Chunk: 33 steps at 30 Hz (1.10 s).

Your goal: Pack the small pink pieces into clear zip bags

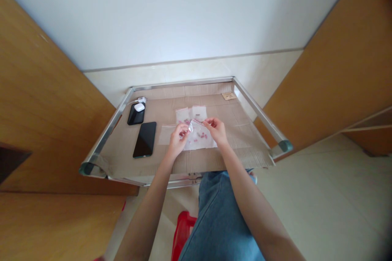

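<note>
My left hand (178,139) and my right hand (216,129) meet over the middle of a cardboard-covered tray table (245,130). Both pinch a small clear plastic bag (193,125) held just above the surface, one hand at each end. Under them lie more clear bags (200,138) with small pink pieces inside. Another pair of clear bags (191,113) lies a little farther back. What exactly is inside the held bag is too small to tell.
A black phone (145,139) lies left of my hands. Behind it sits a second dark phone (135,116) with a white earbud case (139,107) and a cable. A small brown tag (228,96) lies at the back right. Metal rails (260,111) edge the table; wooden panels flank it.
</note>
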Motion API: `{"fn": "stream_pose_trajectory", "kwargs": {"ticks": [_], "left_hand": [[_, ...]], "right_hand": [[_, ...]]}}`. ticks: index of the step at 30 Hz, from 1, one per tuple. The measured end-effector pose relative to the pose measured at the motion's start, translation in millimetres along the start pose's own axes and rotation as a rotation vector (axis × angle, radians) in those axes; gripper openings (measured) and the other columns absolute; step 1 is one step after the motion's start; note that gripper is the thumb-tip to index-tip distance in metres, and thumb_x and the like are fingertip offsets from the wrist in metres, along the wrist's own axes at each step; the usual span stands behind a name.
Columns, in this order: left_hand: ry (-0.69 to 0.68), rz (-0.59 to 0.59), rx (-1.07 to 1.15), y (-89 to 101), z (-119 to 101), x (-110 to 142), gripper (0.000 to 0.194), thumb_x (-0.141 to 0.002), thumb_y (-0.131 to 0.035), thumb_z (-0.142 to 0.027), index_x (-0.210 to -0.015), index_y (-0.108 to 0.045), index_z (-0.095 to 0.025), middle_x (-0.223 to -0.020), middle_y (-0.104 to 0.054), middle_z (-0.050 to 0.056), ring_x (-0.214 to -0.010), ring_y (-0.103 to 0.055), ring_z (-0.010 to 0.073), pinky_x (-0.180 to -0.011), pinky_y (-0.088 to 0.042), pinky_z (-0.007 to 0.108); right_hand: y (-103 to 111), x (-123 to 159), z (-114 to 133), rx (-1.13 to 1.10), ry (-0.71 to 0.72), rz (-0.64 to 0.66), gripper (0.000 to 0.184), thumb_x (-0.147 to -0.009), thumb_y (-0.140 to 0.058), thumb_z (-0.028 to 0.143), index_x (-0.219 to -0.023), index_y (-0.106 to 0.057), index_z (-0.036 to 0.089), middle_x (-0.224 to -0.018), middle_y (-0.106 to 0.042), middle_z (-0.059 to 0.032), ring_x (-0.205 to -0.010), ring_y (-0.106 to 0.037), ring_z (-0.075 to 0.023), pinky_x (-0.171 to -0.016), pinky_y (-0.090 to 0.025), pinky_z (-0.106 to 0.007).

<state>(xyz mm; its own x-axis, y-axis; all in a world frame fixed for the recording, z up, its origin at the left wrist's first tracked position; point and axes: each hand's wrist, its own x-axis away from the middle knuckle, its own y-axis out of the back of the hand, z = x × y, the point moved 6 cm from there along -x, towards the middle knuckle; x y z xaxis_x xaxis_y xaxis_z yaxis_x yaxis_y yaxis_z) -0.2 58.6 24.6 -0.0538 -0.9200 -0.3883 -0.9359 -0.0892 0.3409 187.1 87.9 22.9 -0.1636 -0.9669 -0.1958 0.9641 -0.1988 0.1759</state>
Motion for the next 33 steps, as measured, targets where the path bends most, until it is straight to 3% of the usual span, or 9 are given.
{"fn": "stream_pose_trajectory", "kwargs": {"ticks": [13, 21, 25, 33], "left_hand": [[-0.038, -0.010, 0.012, -0.2, 2, 0, 0.015, -0.082, -0.055, -0.025, -0.095, -0.053, -0.019, -0.087, -0.062, 0.003, -0.073, -0.058, 0.0113, -0.070, -0.044, 0.024], [-0.024, -0.047, 0.033, 2.9, 3, 0, 0.015, -0.082, -0.054, -0.024, -0.096, -0.052, -0.019, -0.086, -0.063, 0.003, -0.075, -0.059, 0.0119, -0.068, -0.043, 0.024], [-0.008, -0.071, 0.036, 4.8, 4, 0, 0.018, -0.082, -0.056, -0.027, -0.097, -0.052, -0.019, -0.086, -0.062, 0.003, -0.072, -0.057, 0.0117, -0.068, -0.043, 0.024], [0.105, -0.064, 0.091, 2.7, 13, 0, 0.025, -0.079, -0.059, -0.031, -0.099, -0.049, -0.020, -0.071, -0.060, -0.002, -0.051, -0.051, 0.0080, -0.049, -0.039, 0.019]], "right_hand": [[-5, -1, -1, 0.071, 0.049, 0.140, 0.026, -0.074, -0.057, 0.042, -0.073, -0.070, 0.019, -0.074, -0.069, -0.0036, -0.069, -0.059, -0.0164, -0.065, -0.041, -0.028], [0, 1, -5, -0.051, -0.002, 0.243, 0.024, -0.067, -0.065, 0.037, -0.080, -0.065, 0.017, -0.071, -0.067, -0.0031, -0.065, -0.059, -0.0160, -0.063, -0.044, -0.028], [1, 2, -2, -0.066, 0.039, 0.245, 0.021, -0.069, -0.064, 0.034, -0.080, -0.064, 0.017, -0.070, -0.066, -0.0030, -0.065, -0.060, -0.0158, -0.064, -0.045, -0.028], [-3, 6, 12, -0.045, 0.084, 0.233, 0.018, -0.070, -0.063, 0.030, -0.083, -0.063, 0.017, -0.068, -0.064, -0.0014, -0.061, -0.058, -0.0136, -0.059, -0.044, -0.026]]}}
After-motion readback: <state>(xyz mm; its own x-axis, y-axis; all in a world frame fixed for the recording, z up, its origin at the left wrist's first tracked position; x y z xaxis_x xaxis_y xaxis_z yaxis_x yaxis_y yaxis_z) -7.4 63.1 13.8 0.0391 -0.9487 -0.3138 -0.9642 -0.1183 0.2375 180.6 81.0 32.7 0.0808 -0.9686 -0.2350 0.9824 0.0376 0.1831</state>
